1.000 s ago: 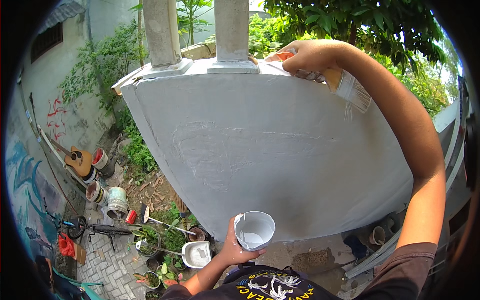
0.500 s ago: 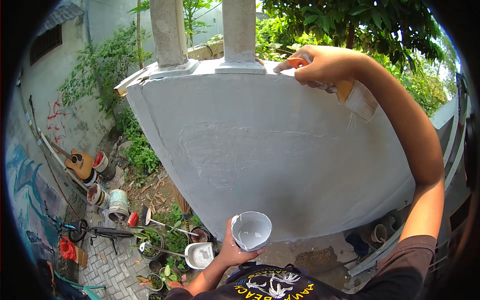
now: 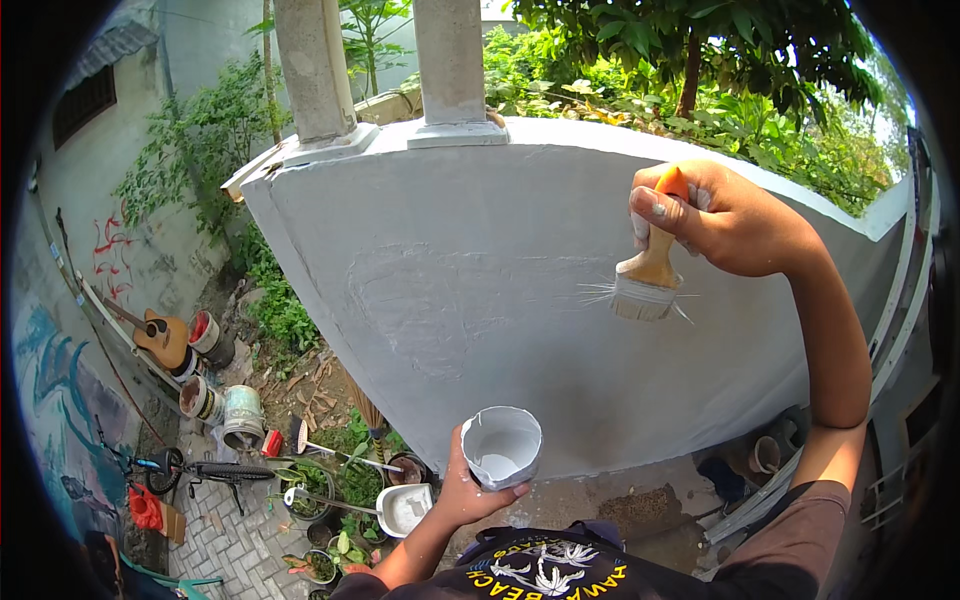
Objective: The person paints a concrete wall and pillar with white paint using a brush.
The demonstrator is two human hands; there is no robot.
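Note:
My right hand (image 3: 705,215) is closed around the handle of a paintbrush (image 3: 648,285), whose bristles point down and are coated in pale paint, with a few stray hairs sticking out sideways. White paint marks the fingers. The brush is in front of a light grey painted wall (image 3: 440,220); I see no contact between them. Low in front of my body, my left hand (image 3: 475,485) grips a paint cup (image 3: 502,447) from its left side and underneath. Whitish paint lies inside the cup and streaks its rim.
Two concrete posts (image 3: 450,70) rise from the wall's top edge. Below at left are a guitar (image 3: 163,338), several buckets (image 3: 243,415), a bicycle (image 3: 215,470), a long-handled dustpan (image 3: 404,508), a broom (image 3: 366,408) and potted plants. Metal rails curve along the right.
My right hand has left the wall's top edge, moving down and right, and the brush now hangs bristles down. My left hand still holds the cup, slightly raised and tilted.

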